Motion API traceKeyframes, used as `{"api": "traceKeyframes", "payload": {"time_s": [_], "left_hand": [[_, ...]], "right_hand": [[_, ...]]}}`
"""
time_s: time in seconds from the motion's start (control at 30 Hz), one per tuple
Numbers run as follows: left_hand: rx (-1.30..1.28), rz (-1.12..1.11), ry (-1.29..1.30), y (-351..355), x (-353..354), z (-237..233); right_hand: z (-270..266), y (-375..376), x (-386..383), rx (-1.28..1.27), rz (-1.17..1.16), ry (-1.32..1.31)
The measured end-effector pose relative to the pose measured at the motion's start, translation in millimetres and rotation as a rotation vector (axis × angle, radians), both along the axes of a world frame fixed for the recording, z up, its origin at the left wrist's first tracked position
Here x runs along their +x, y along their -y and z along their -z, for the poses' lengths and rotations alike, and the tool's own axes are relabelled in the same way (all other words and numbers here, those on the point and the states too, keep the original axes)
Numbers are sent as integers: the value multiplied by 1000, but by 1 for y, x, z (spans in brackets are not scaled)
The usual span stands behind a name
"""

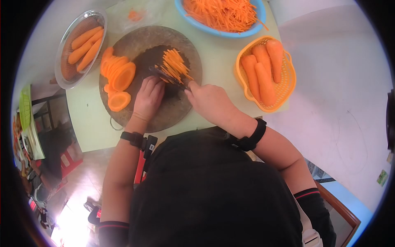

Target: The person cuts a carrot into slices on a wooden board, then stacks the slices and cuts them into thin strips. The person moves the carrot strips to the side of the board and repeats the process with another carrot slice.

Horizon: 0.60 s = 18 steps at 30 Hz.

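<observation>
L hand curls, can't tell if gripping; R hand clenches a dark-bladed knife at orange carrot sticks right of ctr on round brown wooden board. Knife skid could cut L fingertips. Flat orange carrot slices crowd L hand from board's left edge. Pale-green tabletop: silver mesh basket, upper-left; blue plastic bowl, top edge; yellow-orange plastic basket, right edge.

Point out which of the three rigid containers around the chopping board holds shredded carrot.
The blue basin at the top of the picture, heaped with orange shreds; the oval metal basket and yellow basket hold whole carrots.
</observation>
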<state>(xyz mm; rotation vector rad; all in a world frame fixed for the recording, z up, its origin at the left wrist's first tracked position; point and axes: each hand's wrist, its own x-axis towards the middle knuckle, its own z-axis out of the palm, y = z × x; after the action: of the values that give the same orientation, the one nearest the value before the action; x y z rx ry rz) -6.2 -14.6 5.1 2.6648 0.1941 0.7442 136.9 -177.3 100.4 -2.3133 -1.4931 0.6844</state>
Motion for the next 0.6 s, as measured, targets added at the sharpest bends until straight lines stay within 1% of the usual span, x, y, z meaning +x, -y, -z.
{"api": "traceKeyframes", "payload": {"time_s": [0.6], "left_hand": [[-10, -11, -17, 0, 1, -5]], "right_hand": [[-2, -1, -2, -24, -28, 13]]}}
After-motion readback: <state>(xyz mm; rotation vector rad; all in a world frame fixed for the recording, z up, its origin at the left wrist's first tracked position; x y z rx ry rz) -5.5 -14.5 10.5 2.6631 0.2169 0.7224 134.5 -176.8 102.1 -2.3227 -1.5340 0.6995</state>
